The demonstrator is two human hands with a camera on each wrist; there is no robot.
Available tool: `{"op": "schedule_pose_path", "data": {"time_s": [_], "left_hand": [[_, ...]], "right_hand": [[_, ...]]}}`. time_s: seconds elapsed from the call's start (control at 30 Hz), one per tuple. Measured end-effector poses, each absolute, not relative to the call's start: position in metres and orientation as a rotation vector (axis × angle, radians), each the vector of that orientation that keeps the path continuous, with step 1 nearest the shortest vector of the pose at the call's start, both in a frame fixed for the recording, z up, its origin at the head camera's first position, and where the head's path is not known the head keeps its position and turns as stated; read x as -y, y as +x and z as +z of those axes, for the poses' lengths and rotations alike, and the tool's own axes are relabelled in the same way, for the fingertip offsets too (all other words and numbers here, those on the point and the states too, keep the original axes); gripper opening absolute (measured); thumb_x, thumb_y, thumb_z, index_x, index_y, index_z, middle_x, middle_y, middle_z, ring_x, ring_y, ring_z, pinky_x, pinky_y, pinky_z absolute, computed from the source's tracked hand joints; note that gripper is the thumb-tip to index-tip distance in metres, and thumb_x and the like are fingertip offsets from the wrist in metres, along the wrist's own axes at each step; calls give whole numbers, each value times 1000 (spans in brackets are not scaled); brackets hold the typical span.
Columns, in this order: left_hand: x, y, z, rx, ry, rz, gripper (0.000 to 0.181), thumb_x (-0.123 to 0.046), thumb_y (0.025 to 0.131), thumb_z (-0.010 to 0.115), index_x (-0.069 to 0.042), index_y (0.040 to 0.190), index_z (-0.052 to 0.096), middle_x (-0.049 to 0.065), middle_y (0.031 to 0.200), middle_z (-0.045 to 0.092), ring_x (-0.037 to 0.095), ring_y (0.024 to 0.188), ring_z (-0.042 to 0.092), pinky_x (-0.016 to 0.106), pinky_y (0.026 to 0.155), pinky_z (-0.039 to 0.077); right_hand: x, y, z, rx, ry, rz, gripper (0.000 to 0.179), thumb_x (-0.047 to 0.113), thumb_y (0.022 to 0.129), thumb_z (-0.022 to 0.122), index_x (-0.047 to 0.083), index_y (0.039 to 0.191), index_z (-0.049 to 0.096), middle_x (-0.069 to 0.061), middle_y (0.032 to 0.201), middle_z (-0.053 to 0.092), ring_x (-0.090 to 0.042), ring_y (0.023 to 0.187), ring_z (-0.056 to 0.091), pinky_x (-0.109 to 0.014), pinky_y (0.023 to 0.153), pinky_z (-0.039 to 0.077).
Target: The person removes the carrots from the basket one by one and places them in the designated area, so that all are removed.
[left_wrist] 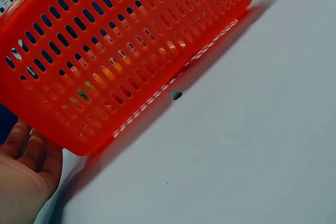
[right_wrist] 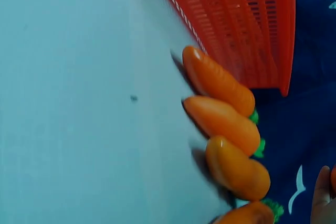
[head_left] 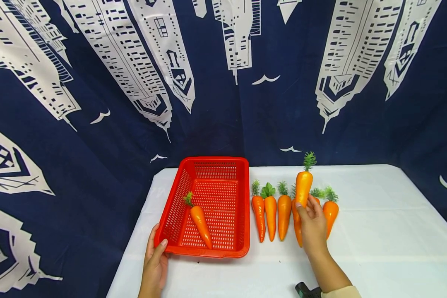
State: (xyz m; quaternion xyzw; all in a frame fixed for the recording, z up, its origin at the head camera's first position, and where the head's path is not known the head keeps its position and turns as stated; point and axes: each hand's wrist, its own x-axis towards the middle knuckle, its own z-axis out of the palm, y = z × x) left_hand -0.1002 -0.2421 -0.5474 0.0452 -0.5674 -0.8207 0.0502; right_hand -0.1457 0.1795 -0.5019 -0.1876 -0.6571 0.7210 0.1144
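My left hand (head_left: 156,260) grips the near left corner of a red plastic basket (head_left: 243,207), thumb over the rim and fingers outside below it. One carrot (head_left: 201,225) with a green top lies slanted inside. In my right hand (head_left: 313,225) is another carrot (head_left: 304,186), pinched near its lower part, leafy end up, above a row on the table. Left of the hand in that row are carrots such as this glossy one (head_left: 258,217); another carrot (head_left: 330,215) lies to its right. The hand partly hides the row's middle. Only fingertips (right_wrist: 321,195) of the right hand show in the right wrist view.
A white table (head_left: 387,223) carries the basket and carrots. Behind it hangs a dark blue cloth (head_left: 216,128) with white building prints. A small dark chip (left_wrist: 176,95) lies beside the basket. A black device (head_left: 307,290) sits by the right wrist.
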Motion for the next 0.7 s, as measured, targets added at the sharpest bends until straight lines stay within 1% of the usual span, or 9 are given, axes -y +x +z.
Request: {"op": "schedule_pose_path", "data": {"time_s": [0.1,0.23,0.47,0.6,0.7], "left_hand": [[242,-100,-548,1728,138,-2499,58,-11,106,46,-23,159,25,0,161,30,13,137,46,20,106,46],[242,-100,-548,1734,141,-2496,58,-11,106,46,-23,159,25,-1,161,29,13,137,45,20,106,46],[242,-100,-548,1740,143,-2494,59,-12,106,47,-24,159,25,-1,161,29,11,137,46,19,107,45],[242,-100,-548,1737,131,-2495,58,-12,106,47,-23,159,25,0,161,29,11,137,46,20,107,46],[242,-100,-548,1732,122,-2496,58,-12,106,47,-22,159,25,0,161,29,11,137,46,20,107,46]], "right_hand": [[-186,-145,-505,1914,-603,2077,66,33,101,61,19,159,32,7,138,48,2,113,52,-4,84,46],[-195,-143,-510,1846,-654,2084,66,29,100,63,17,158,33,13,127,51,3,103,55,-7,75,48],[-209,-139,-517,1807,-692,2038,65,25,100,64,11,157,36,15,120,53,7,102,56,-2,80,47],[-216,-136,-519,1759,-708,2050,63,21,99,63,10,156,38,15,116,54,8,97,58,-5,74,49],[-221,-133,-520,1727,-721,2057,63,20,99,63,10,156,38,16,116,54,8,97,57,-5,73,49]]}}
